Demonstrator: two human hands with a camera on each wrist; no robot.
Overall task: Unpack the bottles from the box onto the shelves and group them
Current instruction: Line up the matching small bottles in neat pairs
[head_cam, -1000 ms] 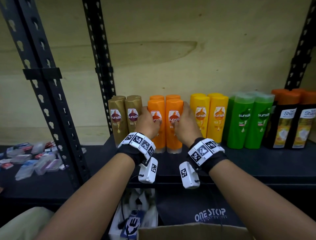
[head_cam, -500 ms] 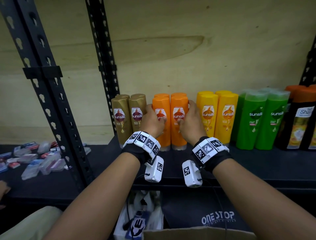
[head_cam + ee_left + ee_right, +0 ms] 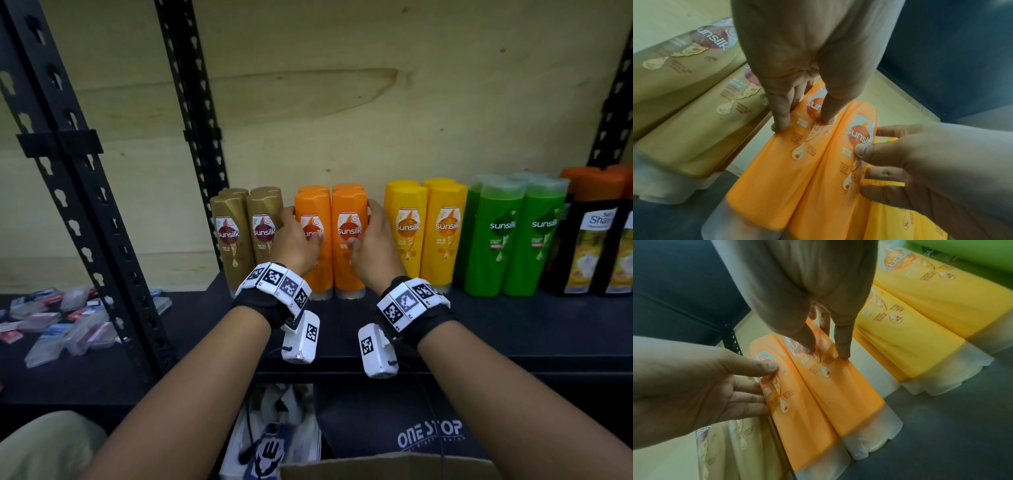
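wrist views show thumbs point(image 3: 827, 105) pressing orange bottles' point(image 3: 347, 240) labels.

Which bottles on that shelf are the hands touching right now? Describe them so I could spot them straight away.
Look at the black shelf in front of the wooden wall, where bottles stand in colour groups. The orange bottles are second from the left, between the gold bottles and the yellow bottles. Only they have a left hand and right hand around them.
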